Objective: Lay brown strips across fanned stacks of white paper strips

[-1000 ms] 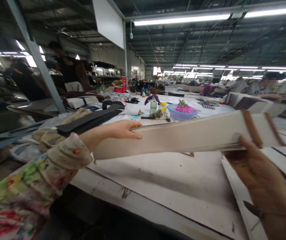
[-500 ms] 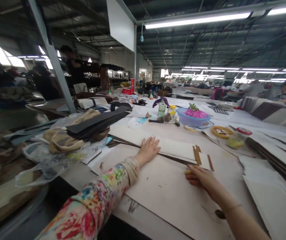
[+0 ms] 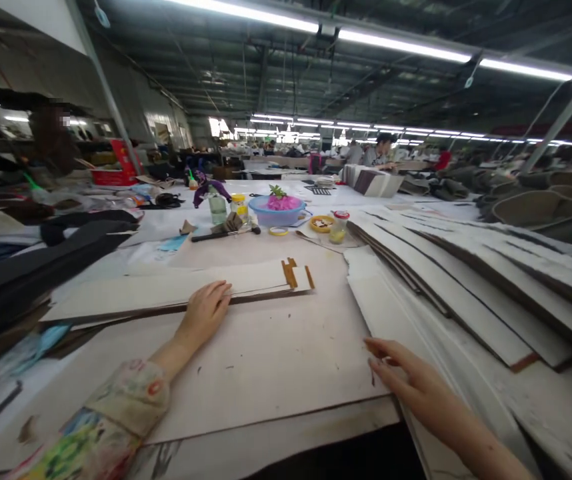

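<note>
A stack of long pale strips [image 3: 166,288] with brown marks at its right end lies flat across the worktable [image 3: 266,360]. My left hand [image 3: 206,310] rests on the stack's near edge, fingers stretched flat, in a flowered sleeve. My right hand [image 3: 409,377] hovers low over the near right part of the table, fingers spread, holding nothing. It is next to a spread of overlapping pale strips [image 3: 446,293] that fans away to the right.
Farther along the table stand a blue bowl with pink stuff [image 3: 276,210], a small bottle [image 3: 217,208], a brush [image 3: 221,232], a yellow lid [image 3: 322,223] and a small jar [image 3: 339,227]. Dark strips [image 3: 31,260] are piled at left. People work in the background.
The stack, held up in both hands a second ago, now lies on the table. My right hand let go and drew back toward the near right. The view swung right.
</note>
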`<state>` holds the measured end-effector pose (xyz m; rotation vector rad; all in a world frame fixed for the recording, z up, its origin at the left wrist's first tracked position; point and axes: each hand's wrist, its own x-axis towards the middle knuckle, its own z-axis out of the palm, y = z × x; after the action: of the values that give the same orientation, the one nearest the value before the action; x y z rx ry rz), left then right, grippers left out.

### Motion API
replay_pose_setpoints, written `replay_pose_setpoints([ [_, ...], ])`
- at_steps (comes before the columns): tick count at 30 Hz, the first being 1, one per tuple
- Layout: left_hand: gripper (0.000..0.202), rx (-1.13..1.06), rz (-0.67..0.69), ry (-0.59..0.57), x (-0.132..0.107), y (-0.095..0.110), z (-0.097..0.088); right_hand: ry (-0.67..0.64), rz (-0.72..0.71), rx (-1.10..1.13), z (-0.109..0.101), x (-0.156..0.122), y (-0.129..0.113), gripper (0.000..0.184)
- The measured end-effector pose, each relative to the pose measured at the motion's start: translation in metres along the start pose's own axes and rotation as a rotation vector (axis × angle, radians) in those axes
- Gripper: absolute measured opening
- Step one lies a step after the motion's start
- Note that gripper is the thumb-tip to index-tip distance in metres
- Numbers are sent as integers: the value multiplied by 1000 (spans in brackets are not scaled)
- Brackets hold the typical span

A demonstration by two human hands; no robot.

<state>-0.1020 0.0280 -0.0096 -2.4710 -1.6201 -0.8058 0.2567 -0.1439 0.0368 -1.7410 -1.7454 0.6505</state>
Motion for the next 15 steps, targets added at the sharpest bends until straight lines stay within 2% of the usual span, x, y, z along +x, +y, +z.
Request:
replay_pose_setpoints([
  [2, 34, -108, 100, -62, -1, 30, 1, 117, 96, -14, -24, -9, 27, 46],
  [5, 35, -313, 246, -237, -2, 92, 7, 310, 163, -4, -61, -10, 64, 52],
  [8, 38, -483, 360, -400, 0, 158, 17, 379, 237, -24, -88, -1, 96, 57],
  [10, 42, -572, 426, -471, 2, 197, 27, 357, 308, -49, -96, 7, 112, 60],
  [12, 46, -610, 471, -505, 4, 226, 37, 317, 340, -45, -93, 14, 123, 64],
  [15, 50, -586, 539, -520, 5, 250, 48, 288, 265, -9, -76, 19, 130, 64],
])
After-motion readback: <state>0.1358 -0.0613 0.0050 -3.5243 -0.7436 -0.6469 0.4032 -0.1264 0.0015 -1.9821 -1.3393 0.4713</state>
